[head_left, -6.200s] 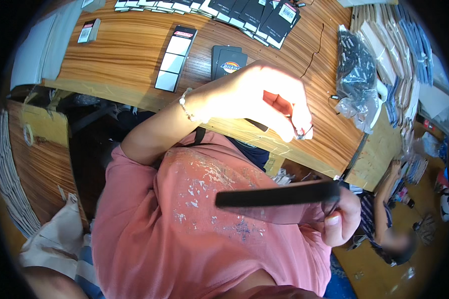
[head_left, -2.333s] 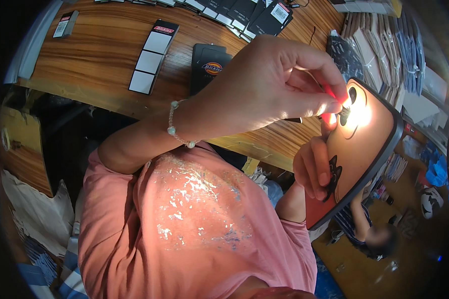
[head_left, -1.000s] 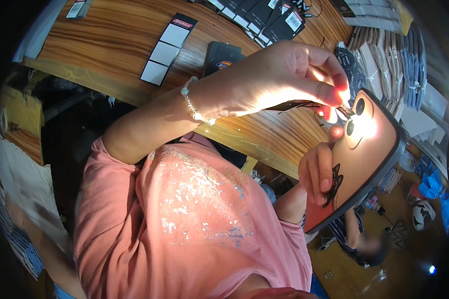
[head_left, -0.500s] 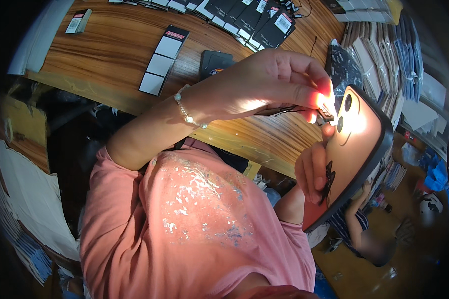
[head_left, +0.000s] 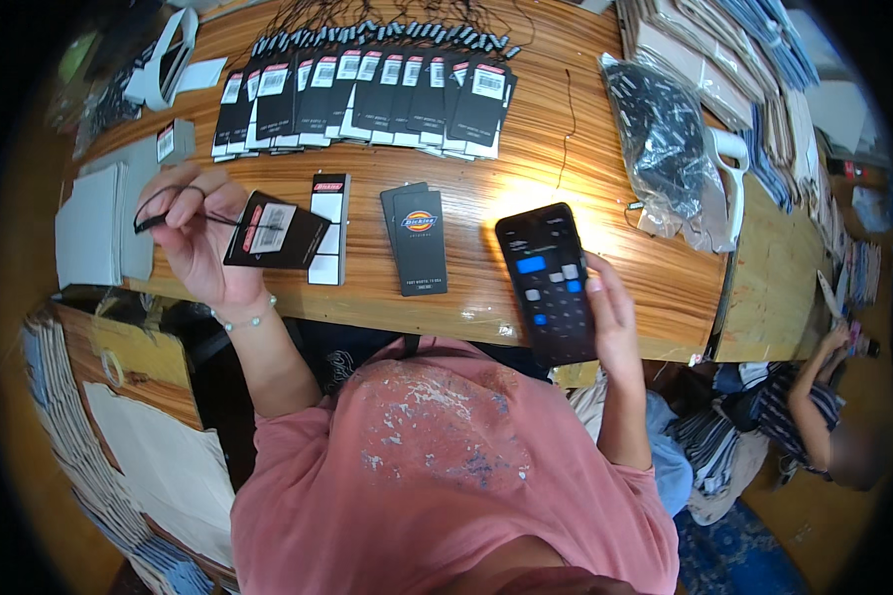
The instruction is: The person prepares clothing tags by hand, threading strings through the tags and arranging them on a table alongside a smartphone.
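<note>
Head cam | left hand (head_left: 203,246) is pinching a black tag (head_left: 273,230) by its cord (head_left: 218,218) | right hand (head_left: 613,309) is gripping a phone (head_left: 548,288) | snug pinching's probably helping steady the tag imo

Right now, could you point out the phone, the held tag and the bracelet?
Phone (head_left: 546,288): head view, on the middle of its screen.
Held tag (head_left: 276,230): head view, on its white label.
Bracelet (head_left: 255,320): head view, on a pale bead.

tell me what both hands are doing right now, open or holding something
Left hand: closed, holding a corded black hang tag.
Right hand: closed, holding a black smartphone.
</note>
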A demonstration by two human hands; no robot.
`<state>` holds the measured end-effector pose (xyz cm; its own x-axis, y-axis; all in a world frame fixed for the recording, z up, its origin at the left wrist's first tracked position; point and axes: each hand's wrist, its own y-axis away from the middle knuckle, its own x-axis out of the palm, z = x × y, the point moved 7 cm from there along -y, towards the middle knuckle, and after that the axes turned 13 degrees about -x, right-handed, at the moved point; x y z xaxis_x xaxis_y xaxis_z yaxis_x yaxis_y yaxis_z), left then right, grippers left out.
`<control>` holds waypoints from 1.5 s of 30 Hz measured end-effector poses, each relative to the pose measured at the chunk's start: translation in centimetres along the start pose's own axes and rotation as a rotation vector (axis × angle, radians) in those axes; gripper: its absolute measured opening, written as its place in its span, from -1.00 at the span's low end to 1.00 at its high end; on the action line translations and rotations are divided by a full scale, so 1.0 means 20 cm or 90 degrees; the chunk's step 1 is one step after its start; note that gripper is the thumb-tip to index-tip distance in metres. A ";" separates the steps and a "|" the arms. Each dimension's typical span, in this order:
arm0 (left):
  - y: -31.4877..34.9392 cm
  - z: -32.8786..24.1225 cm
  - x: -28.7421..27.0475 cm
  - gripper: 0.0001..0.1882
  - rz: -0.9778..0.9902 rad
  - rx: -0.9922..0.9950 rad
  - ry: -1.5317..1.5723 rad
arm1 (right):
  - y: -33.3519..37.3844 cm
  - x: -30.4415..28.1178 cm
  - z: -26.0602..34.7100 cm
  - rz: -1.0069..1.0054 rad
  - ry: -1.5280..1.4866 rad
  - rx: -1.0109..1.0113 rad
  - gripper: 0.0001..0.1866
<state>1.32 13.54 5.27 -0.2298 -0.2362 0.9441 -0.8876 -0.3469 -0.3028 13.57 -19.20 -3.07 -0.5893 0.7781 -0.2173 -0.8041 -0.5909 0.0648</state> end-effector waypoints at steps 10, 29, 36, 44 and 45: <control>0.01 0.03 -0.03 -0.75 -0.012 -0.015 -0.045 | -0.07 0.13 -0.10 -0.020 -0.091 0.027 -0.69; -0.05 0.18 0.00 -0.64 -0.087 -0.061 -0.413 | -0.14 0.13 0.02 0.223 0.278 0.056 -0.57; -0.06 0.22 -0.02 -0.64 -0.073 -0.027 -0.430 | -0.17 0.11 0.07 0.217 0.450 -0.034 -0.67; -0.25 0.44 0.16 -0.76 -0.001 -0.034 -0.790 | -0.98 -0.08 0.16 -0.165 0.547 -0.400 -0.77; -0.27 0.46 0.16 -0.78 -0.015 -0.055 -0.793 | -1.11 -0.09 0.06 -0.182 0.598 -0.334 -0.78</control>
<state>9.12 6.24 8.68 0.2793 -0.9451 0.1699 -0.9203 -0.3139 -0.2334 32.30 -7.24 -2.98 0.0836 0.5611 -0.8235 -0.6375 -0.6051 -0.4769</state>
